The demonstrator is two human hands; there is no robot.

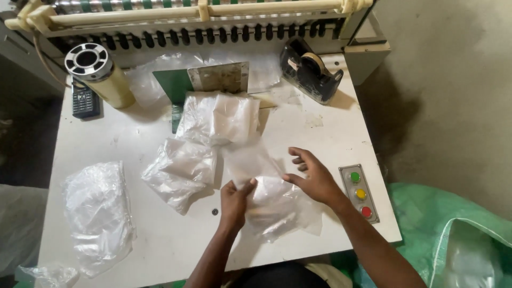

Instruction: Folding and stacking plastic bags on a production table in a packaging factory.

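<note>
Left hand (234, 198) pinches a clear plastic bag (266, 192) in its grip on the table (160, 240); right hand (313, 178), fingers spread, rests on the bag's right side.

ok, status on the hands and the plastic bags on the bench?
Left hand pinching clear plastic bag at its edge. Right hand open, flat on same bag. Bag stacks lie alongside; nothing in the way.

- One view only, from a camera worn on the head.
- It looks steeply down and forward over a white table (133, 234), close enough that both forearms enter from the bottom edge.
- The machine's roller bar (197, 16) fills the top edge; the floor and a green sack (442, 224) show at right.
</note>
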